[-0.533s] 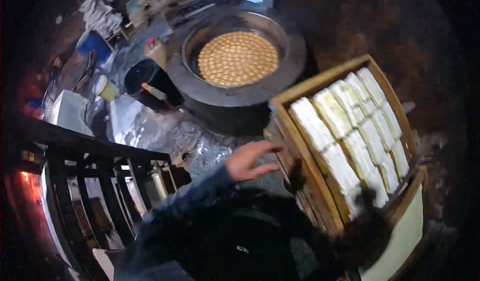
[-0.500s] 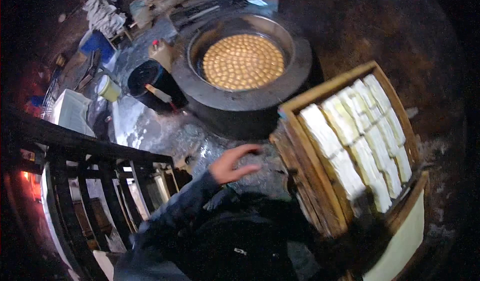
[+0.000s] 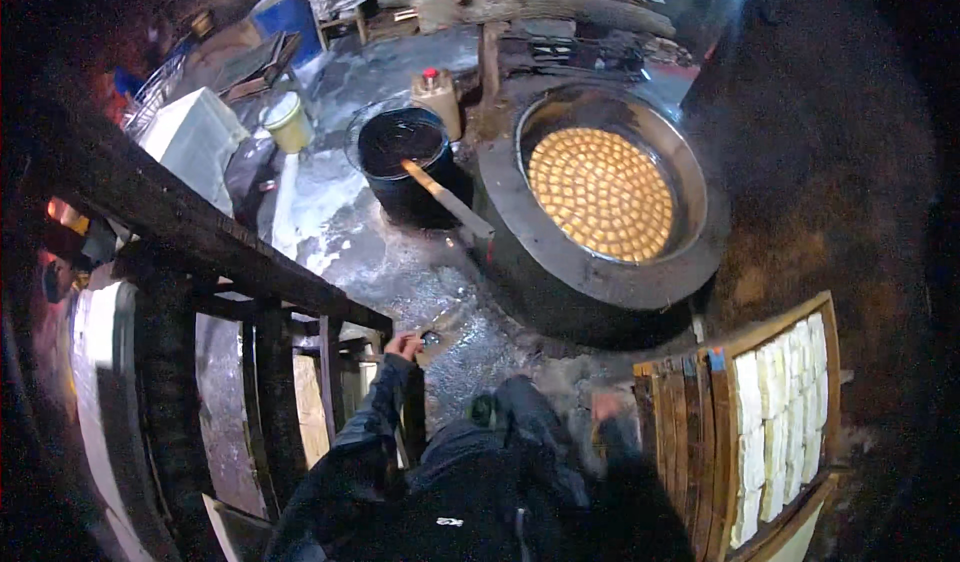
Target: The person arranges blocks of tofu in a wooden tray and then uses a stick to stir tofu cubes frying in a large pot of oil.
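Note:
My left hand hangs beside the end of a dark wooden rack. Its fingers look bent but are too small to make out, and a small shiny spot shows by the fingertips. On the other side my right hand is smeared by motion, next to a stack of wooden trays. Rows of white blocks, like tofu, fill a wood-framed tray at the right. Ahead, a large round pan set in a dark stove surround holds many golden-brown pieces in liquid.
A black bucket of dark liquid stands left of the stove, with a wooden paddle across it. Behind are a red-capped jug, a pale bucket and a white box. Firewood lies at the back; the floor looks wet.
The view has swung, shifting the stove and trays rightward. My left hand, spread in front of me before, is now lower beside the rack. My right hand has come into sight, blurred.

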Demonstrator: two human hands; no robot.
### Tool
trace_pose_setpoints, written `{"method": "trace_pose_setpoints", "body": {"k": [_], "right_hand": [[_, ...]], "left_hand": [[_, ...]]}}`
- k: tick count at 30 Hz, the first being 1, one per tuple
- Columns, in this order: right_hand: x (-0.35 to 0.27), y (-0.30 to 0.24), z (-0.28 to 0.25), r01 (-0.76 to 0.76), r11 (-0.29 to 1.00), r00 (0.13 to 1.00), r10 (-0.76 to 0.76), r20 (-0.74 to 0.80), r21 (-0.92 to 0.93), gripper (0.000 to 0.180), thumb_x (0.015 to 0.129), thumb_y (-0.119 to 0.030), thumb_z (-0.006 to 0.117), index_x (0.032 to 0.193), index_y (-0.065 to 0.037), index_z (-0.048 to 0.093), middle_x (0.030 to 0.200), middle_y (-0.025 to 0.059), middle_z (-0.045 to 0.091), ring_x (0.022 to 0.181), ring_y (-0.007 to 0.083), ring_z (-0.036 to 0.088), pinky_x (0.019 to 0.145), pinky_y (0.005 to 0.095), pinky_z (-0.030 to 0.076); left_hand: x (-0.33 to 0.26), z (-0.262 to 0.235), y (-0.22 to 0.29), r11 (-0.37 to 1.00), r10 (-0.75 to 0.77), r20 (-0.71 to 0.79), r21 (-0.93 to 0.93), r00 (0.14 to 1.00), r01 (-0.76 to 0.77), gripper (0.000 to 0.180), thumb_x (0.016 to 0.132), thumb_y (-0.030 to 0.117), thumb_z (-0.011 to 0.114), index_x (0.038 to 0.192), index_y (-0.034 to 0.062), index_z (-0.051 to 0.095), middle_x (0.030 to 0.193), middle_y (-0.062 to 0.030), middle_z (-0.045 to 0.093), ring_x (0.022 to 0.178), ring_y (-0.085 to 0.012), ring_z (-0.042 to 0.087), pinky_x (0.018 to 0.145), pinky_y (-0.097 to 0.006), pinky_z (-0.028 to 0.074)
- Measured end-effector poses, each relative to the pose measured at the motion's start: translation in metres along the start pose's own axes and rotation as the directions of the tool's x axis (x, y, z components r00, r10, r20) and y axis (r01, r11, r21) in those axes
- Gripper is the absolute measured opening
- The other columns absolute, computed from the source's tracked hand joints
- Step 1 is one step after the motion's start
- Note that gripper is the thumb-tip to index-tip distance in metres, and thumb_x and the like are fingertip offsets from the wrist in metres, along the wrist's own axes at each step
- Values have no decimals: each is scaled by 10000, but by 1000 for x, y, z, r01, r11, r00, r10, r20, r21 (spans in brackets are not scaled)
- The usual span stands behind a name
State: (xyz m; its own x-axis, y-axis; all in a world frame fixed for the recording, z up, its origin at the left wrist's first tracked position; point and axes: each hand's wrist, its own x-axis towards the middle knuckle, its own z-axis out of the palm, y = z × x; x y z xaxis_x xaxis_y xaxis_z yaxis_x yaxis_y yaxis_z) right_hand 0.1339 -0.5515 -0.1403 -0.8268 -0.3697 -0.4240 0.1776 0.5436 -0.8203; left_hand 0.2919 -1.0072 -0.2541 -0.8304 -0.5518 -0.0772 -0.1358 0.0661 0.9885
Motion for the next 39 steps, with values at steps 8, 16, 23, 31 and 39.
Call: {"method": "trace_pose_setpoints", "body": {"k": [8,16,23,31,39], "right_hand": [[404,-127,33,346,938,937,-346,41,15,412,858,-245,661,1178,1,580,882,97,658,823,158,610,745,311,510],[468,-160,197,208,858,875,50,481,-469,832,680,-675,635,1120,32,635,1065,210,666,884,386,652,819,444,512],[464,-136,230,-706,605,525,100,845,368,198,808,-225,671,865,-44,614,775,69,635,646,188,622,542,377,521],[408,-169,225,-451,710,727,-58,684,540,89,839,-120,600,838,-35,571,617,60,552,491,161,536,449,326,471],[243,-140,30,-270,688,951,301,73,674,248,864,-36,613,1097,-40,525,748,57,571,631,185,633,508,363,575]], "left_hand": [[-29,-29,-52,981,76,-173,190,982,-42,169,879,166,660,1000,48,659,834,-88,672,739,-157,622,691,-311,510],[-109,-103,-26,882,-463,-293,-248,837,401,160,902,188,619,926,30,626,793,-79,630,673,-159,574,604,-313,466],[-1,-107,-12,629,-407,161,-665,899,403,234,922,229,585,830,16,611,724,-69,605,599,-148,535,533,-315,428],[193,-89,9,881,-416,137,-184,899,435,141,924,192,601,896,53,595,757,-37,611,661,-120,549,618,-260,466],[265,-40,43,987,-134,89,100,987,125,108,932,134,599,976,35,597,813,-53,612,709,-124,566,679,-280,500]]}}
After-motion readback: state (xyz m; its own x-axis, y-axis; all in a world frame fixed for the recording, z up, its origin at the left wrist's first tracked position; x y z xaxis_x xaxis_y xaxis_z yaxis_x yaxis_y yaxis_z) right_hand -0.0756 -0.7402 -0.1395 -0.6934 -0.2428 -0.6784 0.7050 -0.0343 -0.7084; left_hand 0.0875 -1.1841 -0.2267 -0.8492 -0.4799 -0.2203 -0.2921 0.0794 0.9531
